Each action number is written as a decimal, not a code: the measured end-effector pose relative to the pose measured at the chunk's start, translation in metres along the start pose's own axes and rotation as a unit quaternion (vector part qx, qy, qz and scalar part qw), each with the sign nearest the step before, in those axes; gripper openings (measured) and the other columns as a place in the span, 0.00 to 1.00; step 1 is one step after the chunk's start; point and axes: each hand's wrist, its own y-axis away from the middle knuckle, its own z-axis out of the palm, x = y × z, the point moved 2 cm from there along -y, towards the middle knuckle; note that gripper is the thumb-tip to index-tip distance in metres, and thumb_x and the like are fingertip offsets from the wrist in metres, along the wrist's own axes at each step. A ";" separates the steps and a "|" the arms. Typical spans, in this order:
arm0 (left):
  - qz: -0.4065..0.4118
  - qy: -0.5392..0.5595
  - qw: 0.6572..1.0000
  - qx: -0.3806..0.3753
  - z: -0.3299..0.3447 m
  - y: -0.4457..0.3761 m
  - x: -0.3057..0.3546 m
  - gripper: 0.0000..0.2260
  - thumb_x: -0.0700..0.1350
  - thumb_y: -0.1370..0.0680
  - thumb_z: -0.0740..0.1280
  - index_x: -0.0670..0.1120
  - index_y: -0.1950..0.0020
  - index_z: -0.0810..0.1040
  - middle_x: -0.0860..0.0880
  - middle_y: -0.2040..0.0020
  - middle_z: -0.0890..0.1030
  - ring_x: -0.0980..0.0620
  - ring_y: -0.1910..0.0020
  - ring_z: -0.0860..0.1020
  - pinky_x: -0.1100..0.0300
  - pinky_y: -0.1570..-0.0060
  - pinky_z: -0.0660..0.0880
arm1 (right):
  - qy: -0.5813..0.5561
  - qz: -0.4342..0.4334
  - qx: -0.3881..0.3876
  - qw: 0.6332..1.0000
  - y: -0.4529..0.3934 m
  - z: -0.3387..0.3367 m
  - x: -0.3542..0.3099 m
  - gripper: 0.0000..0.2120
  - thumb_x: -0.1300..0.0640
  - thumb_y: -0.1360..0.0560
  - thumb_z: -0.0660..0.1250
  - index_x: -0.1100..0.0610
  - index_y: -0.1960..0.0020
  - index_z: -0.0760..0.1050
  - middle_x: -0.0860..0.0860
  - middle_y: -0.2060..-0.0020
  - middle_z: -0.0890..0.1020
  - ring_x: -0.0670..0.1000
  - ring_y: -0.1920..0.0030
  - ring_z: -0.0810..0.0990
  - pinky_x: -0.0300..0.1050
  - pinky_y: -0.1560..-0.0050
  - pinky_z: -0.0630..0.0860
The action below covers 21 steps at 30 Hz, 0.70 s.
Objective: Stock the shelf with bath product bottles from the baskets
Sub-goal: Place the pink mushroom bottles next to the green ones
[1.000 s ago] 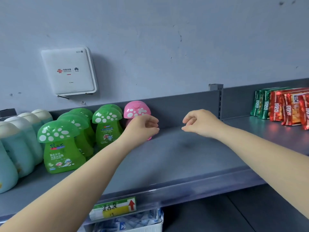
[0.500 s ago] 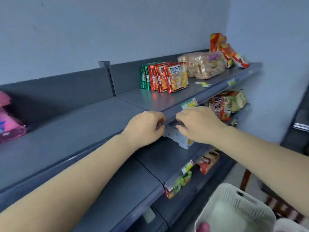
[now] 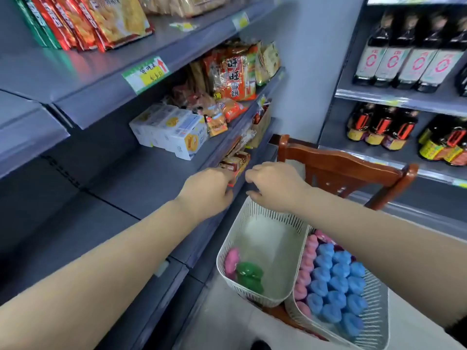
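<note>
1. At the far left the grey shelf (image 3: 83, 198) shows a bare stretch of board, with red snack packets (image 3: 83, 18) on the level above.
2. A yellow-and-green price tag (image 3: 146, 74) sits on the upper shelf edge, and white boxes (image 3: 171, 131) stand on the middle level.
3. The left hand (image 3: 207, 190) reaches out over the shelf edge with its fingers loosely curled, holding nothing.
4. The right hand (image 3: 274, 184) hangs just above the far rim of the left basket (image 3: 252, 218), fingers loosely bent and holding nothing.
5. That basket holds a pink bottle (image 3: 232, 261) and a green bottle (image 3: 250, 275) at its near end.
6. The right basket (image 3: 374, 319), touching the first, is packed with blue bottles (image 3: 336, 284) and a row of pink ones.
7. A wooden chair (image 3: 346, 165) stands behind the baskets, and dark sauce bottles (image 3: 404, 59) fill the right rack.
</note>
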 end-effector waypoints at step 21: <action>-0.223 0.168 0.929 -0.242 0.358 0.007 -0.040 0.08 0.35 0.25 0.58 0.49 0.56 0.65 0.49 0.60 0.72 0.44 0.58 0.76 0.54 0.58 0.76 | -0.359 0.211 -0.302 0.857 0.034 0.338 0.006 0.20 0.57 0.27 0.68 0.61 0.37 0.71 0.56 0.44 0.77 0.53 0.49 0.75 0.38 0.53 0.66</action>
